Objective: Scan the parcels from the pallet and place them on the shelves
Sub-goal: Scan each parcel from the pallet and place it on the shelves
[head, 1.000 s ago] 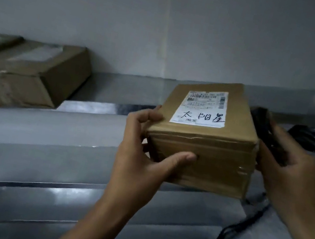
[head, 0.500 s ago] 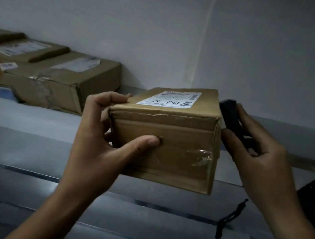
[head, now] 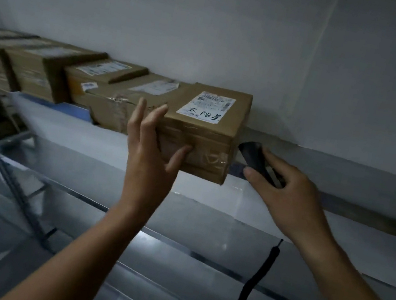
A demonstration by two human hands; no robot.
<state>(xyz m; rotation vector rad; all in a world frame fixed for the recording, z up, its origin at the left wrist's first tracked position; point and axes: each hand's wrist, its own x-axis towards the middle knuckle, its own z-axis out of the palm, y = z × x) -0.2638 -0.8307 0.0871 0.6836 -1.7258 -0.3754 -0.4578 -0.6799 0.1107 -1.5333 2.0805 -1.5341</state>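
on the upper shelf (head: 91, 149), at the right end of a row of cardboard boxes, sits the parcel (head: 202, 134). it is a brown carton sealed with clear tape. its white label (head: 206, 105) faces up, with printed barcodes and dark handwritten characters. its left side lies against the neighbouring box (head: 119, 107), and its back is close to the pale wall (head: 212, 33); i cannot tell whether it touches the wall.

the left hand (head: 150, 146) is at the parcel's near left corner. its fingers (head: 153, 118) are straight and point upward along that corner, and its thumb is spread across the taped front face, pressing on it. nothing is clasped in it.

the right hand (head: 287, 189) is just beside the parcel's right side, low against the shelf. its fingers are curled round a black scanner (head: 253, 154), whose front end points towards the parcel's lower right corner. a black strap (head: 256, 279) hangs below this hand, in front of the metal rails under the shelf.

further left, three more boxes (head: 44, 72) stand in the row, some with labels on top. a blue patch (head: 74, 111) shows under the row's front edge.
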